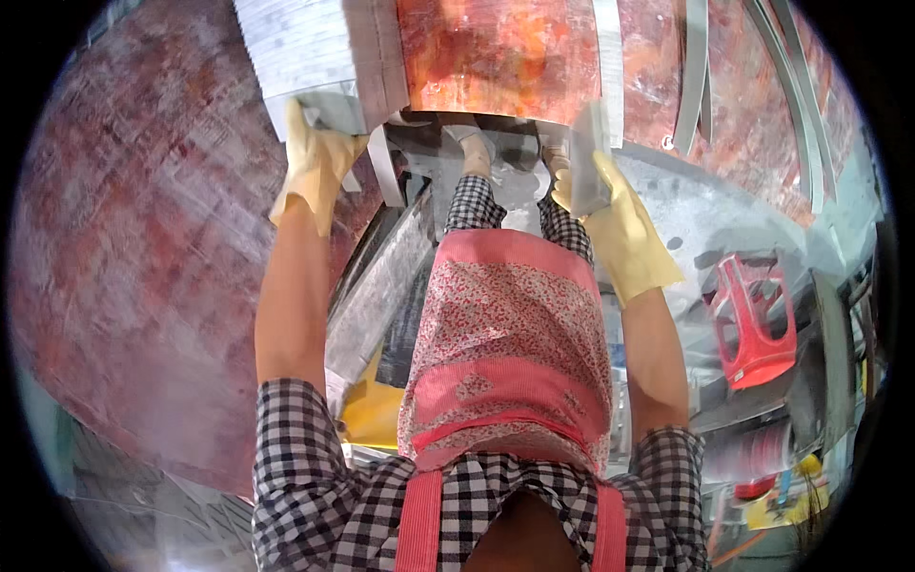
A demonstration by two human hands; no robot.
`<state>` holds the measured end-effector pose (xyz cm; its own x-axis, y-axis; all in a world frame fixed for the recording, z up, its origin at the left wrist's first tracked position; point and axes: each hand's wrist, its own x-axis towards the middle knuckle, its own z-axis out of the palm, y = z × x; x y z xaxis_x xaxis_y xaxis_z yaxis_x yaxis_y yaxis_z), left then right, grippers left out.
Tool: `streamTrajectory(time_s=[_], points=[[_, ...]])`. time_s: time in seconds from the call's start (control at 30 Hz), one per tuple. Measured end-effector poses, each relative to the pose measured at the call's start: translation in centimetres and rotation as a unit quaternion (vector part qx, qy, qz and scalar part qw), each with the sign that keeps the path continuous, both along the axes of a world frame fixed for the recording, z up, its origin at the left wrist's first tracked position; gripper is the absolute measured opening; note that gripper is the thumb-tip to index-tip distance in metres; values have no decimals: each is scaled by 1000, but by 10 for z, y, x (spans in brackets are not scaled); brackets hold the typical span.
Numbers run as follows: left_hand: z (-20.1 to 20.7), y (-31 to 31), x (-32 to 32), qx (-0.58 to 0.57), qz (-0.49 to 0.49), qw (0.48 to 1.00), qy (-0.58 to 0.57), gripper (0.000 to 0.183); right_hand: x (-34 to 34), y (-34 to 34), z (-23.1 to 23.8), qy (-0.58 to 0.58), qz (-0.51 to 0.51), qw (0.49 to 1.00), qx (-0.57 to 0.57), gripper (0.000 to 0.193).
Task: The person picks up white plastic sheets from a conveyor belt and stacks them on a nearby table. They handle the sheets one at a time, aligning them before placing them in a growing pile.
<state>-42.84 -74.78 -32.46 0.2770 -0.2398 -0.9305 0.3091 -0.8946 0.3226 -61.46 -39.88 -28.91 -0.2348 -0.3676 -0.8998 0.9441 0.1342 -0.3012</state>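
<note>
My left hand point(319, 157), in a pale yellow rubber glove, grips the near end of a stack of thin grey-white strips point(305, 48) on the red-stained worktop. Its thumb lies along the stack's left edge; the other fingers are mostly hidden. In the same kind of glove, my right hand point(618, 224) is closed on a flat grey strip point(591, 157), held at the worktop's near edge. The strip looks slightly blurred. Just beyond it, another pale strip point(610, 67) lies on the worktop.
The worktop point(143, 248) is blotched red and grey. Several long grey strips point(694, 67) lie at the far right. A red plastic stool point(758, 329) stands low on the right. Below the left edge are a long grey board point(381, 276) and a yellow object point(372, 405).
</note>
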Motion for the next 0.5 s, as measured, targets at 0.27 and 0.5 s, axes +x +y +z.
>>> streamTrajectory(time_s=[0.27, 0.5], points=[[16, -7, 138, 48, -488, 860, -141, 103, 9, -13, 27, 15, 46, 998, -35, 62], [45, 234, 252, -37, -595, 772, -219, 56, 28, -18, 50, -31, 36, 998, 36, 55]])
